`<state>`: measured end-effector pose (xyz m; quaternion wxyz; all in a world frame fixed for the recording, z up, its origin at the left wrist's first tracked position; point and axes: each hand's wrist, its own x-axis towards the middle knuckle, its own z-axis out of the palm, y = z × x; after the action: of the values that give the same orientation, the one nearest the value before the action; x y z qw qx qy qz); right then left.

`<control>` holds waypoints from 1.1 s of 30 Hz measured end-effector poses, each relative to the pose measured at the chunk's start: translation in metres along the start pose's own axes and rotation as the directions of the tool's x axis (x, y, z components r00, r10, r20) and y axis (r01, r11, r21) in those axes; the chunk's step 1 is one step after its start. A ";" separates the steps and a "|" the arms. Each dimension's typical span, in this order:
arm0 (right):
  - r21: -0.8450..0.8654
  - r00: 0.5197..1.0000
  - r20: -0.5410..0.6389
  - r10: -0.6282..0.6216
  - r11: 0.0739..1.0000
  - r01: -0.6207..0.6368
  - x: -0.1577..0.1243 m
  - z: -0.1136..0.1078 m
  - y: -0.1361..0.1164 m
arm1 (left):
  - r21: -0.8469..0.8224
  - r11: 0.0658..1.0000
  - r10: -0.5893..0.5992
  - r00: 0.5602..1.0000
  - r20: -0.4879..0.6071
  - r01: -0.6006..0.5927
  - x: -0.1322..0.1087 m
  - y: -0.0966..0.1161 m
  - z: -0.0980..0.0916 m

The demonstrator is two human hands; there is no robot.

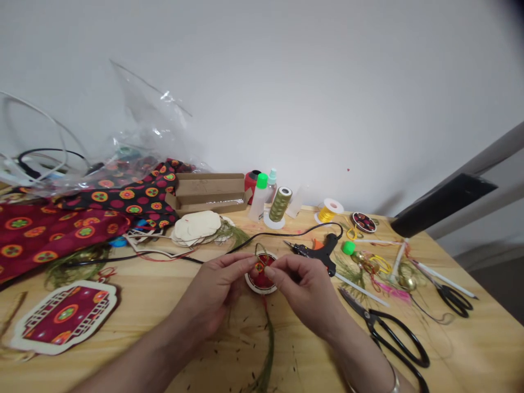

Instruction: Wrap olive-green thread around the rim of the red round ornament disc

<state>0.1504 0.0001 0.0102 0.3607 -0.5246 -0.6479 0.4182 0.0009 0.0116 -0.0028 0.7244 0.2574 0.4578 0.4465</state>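
My left hand (219,289) and my right hand (303,286) meet over a small round ornament (260,279) covered in red patterned cloth with a white rim. Both hands pinch at its top edge, where a thin olive cord loop (259,249) rises. A green tassel (268,349) trails from the ornament toward me across the wooden table (139,305). A black glue gun (321,252) lies just behind my right hand, its cable running left.
Large black scissors (388,335) lie to the right, smaller scissors (452,297) beyond. Thread spools (280,206), glue bottles (259,197) and a cardboard box (208,192) stand at the back. Red patterned fabric (45,232) and a cloth-covered cutout (65,316) lie left. Beads and cords litter the right.
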 end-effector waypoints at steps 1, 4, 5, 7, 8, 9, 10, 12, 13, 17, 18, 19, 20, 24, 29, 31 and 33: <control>-0.025 1.000 0.007 -0.027 0.999 0.027 -0.002 0.002 -0.001 | -0.012 1.000 0.003 1.000 -0.001 -0.003 0.000 0.000 0.001; -0.179 0.988 0.072 -0.135 0.973 0.146 -0.009 0.007 -0.002 | -0.040 0.999 0.003 1.000 0.014 -0.003 0.000 -0.001 0.001; -0.245 0.979 0.103 -0.175 0.949 0.196 -0.011 0.008 -0.002 | -0.047 0.999 -0.006 1.000 0.013 0.007 0.001 -0.001 0.000; -0.357 0.953 0.170 -0.253 0.885 0.298 -0.015 0.011 -0.001 | -0.057 0.998 -0.037 0.999 0.002 0.037 0.002 -0.002 -0.001; -0.405 0.937 0.200 -0.285 0.847 0.344 -0.016 0.012 0.000 | -0.064 0.997 -0.053 0.999 -0.003 0.053 0.003 -0.002 -0.002; -0.451 0.922 0.227 -0.313 0.805 0.384 -0.016 0.013 0.001 | -0.073 0.995 -0.066 0.998 -0.001 0.066 0.004 -0.002 -0.002; -0.495 0.907 0.252 -0.337 0.760 0.421 -0.016 0.014 0.002 | -0.084 0.994 -0.073 0.997 0.007 0.074 0.004 -0.002 -0.003; -0.566 0.877 0.300 -0.376 0.670 0.481 -0.016 0.015 0.004 | -0.102 0.992 -0.076 0.996 0.036 0.079 0.004 -0.002 -0.003; -0.582 0.862 0.319 -0.394 0.637 0.506 -0.016 0.015 0.005 | -0.105 0.992 -0.071 0.996 0.055 0.076 0.004 -0.002 -0.002; -0.493 0.866 0.225 -0.447 0.715 0.497 -0.012 0.010 0.006 | -0.103 0.993 -0.053 0.992 0.112 0.065 0.004 -0.003 -0.002; -0.446 0.890 0.113 -0.441 0.778 0.442 -0.010 0.008 0.006 | -0.100 0.993 -0.057 0.992 0.111 0.068 0.004 -0.003 -0.003; -0.380 0.912 -0.020 -0.410 0.847 0.373 -0.007 0.006 0.006 | -0.094 0.993 -0.063 0.993 0.101 0.072 0.004 -0.003 -0.003; -0.295 0.924 -0.172 -0.342 0.913 0.283 -0.003 0.004 0.006 | -0.082 0.994 -0.071 0.993 0.090 0.079 0.004 -0.003 -0.003; 0.304 0.971 -0.217 0.098 0.952 -0.028 0.010 0.004 0.011 | -0.047 0.995 -0.083 0.991 0.105 0.088 0.002 -0.004 -0.003; 0.682 0.983 0.083 0.164 0.710 -0.176 0.009 0.010 0.012 | 0.029 0.999 -0.048 0.994 0.097 0.045 0.001 -0.005 -0.001; 0.652 0.975 0.157 0.158 0.725 -0.223 0.008 0.010 0.010 | 0.070 0.997 -0.045 0.994 0.101 0.038 0.001 -0.007 -0.001; 0.592 0.970 0.184 0.160 0.770 -0.240 0.007 0.009 0.007 | 0.095 0.995 -0.038 0.989 0.143 0.024 0.001 -0.008 -0.001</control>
<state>0.1440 0.0063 0.0003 0.4232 -0.4194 -0.4396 0.6721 0.0032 0.0088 -0.0097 0.7499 0.3152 0.4282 0.3936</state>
